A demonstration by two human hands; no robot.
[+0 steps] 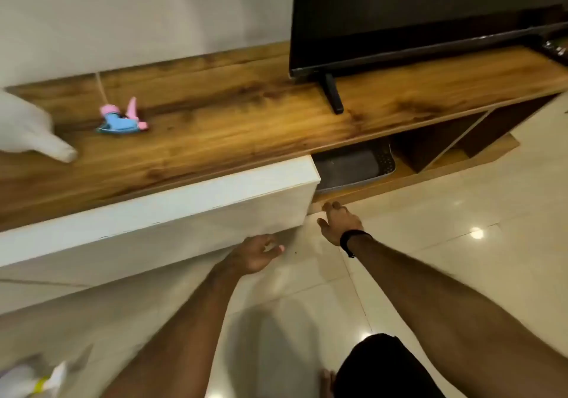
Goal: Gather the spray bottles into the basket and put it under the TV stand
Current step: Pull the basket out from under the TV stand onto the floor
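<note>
A grey perforated basket [356,164] sits in the open shelf under the wooden TV stand [246,127], its inside mostly hidden in shadow. My right hand [339,222] hovers just in front of that shelf, fingers apart and empty. My left hand [256,251] is lower and to the left, below the white drawer front [184,213], fingers loosely curled, holding nothing. A pink and blue spray trigger head [121,119] lies on the stand's top at the left. A white bottle [33,131] lies on its side at the far left edge.
A black TV [415,16] stands on the stand at the right, one foot [333,94] near the front. More open compartments [445,142] lie to the right of the basket. Glossy tiled floor [461,228] spreads below. A white bottle-like object [33,379] is blurred at bottom left.
</note>
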